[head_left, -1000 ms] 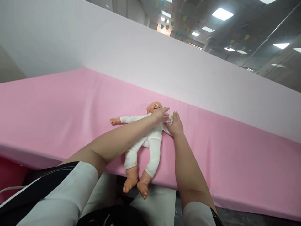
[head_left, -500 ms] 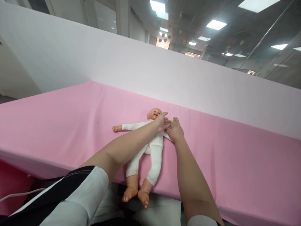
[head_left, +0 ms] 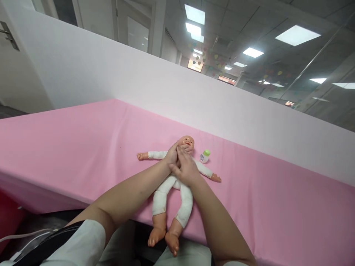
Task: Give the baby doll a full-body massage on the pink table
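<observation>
Pink cloth covers the surface [head_left: 83,140] on which a doll [head_left: 177,177] lies on its back, dressed in a white suit, arms spread wide and bare feet hanging over the near edge. We have both hands on its chest, just below the chin. Our left hand [head_left: 172,155] rests with its fingers loosely curled by the doll's neck, gripping nothing that we can make out. Our right hand [head_left: 185,168] lies flat and open over the chest, its fingers reaching toward the doll's face, and it touches the left hand. A small white bottle [head_left: 204,156] with a green cap stands just beside the doll's shoulder; its label is too small to read. A pale wall [head_left: 138,85] rises behind the surface.
</observation>
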{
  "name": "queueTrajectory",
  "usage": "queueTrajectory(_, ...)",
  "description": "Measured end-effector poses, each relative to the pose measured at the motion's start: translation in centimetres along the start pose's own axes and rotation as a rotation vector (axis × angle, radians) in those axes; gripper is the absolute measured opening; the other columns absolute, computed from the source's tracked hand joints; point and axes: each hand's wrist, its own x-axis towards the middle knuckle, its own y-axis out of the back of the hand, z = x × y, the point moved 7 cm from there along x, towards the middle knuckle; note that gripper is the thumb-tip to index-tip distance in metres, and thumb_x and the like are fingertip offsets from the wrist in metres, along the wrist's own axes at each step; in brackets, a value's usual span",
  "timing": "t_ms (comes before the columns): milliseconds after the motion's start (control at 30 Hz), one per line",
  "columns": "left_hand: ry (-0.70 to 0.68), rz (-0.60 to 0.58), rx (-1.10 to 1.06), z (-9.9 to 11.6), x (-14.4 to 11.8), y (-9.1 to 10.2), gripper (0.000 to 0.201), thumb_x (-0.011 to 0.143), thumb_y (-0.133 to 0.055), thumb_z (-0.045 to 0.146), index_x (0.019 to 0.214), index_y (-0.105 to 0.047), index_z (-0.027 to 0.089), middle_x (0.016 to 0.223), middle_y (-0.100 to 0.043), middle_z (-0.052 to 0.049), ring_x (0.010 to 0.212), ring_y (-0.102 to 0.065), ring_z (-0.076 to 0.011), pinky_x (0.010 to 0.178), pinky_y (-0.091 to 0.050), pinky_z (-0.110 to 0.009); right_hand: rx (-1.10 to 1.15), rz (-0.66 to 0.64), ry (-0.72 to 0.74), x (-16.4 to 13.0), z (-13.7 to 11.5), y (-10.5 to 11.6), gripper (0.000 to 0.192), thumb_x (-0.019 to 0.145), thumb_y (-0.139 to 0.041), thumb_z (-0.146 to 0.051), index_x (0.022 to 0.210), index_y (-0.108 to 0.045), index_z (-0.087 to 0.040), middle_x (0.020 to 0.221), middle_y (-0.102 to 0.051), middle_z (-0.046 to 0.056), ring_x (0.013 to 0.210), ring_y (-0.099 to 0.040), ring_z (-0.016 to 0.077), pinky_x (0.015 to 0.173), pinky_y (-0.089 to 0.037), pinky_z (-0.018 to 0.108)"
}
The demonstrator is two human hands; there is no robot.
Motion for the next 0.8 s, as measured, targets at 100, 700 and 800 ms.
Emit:
queueTrajectory(100,0.014,-0.03,-0.057,1.0,-0.3,0.1,0.066,0.106,-0.034,0.066,0.125,-0.068,0.013,0.129,-0.075,-0.021,0.122,-0.073,-0.0298,0.103,-0.061,-0.042,-0.013,-0.08,-0.009,0.0,-1.8,-1.6,0.095,0.099,-0.063,-0.062,0.171,-0.026,-0.013,0.176,-0.028,0.018,0.167,-0.021,0.037,0.136,-0.019,0.06)
queueTrajectory(700,0.123,-0.13,-0.152,-0.4,-1.0,-0.8,0.086,0.097,-0.039,0.081,0.142,-0.064,0.013,0.125,-0.077,-0.023,0.126,-0.071,-0.0386,0.114,-0.051,-0.055,-0.209,-0.108,0.055,-0.6,-1.3,-1.4,0.1,0.101,-0.051,-0.072,0.173,-0.018,-0.011,0.178,-0.022,0.019,0.168,-0.012,0.0382,0.135,-0.006,0.065)
queueTrajectory(800,0.099,-0.14,-0.146,0.7,-1.3,-0.7,0.086,0.099,-0.037,0.079,0.142,-0.062,0.008,0.123,-0.077,-0.024,0.12,-0.074,-0.0368,0.112,-0.053,-0.053,-0.246,-0.107,0.016,-0.4,-0.6,-1.4,0.095,0.102,-0.051,-0.07,0.171,-0.024,-0.011,0.178,-0.023,0.019,0.168,-0.013,0.037,0.135,-0.005,0.064)
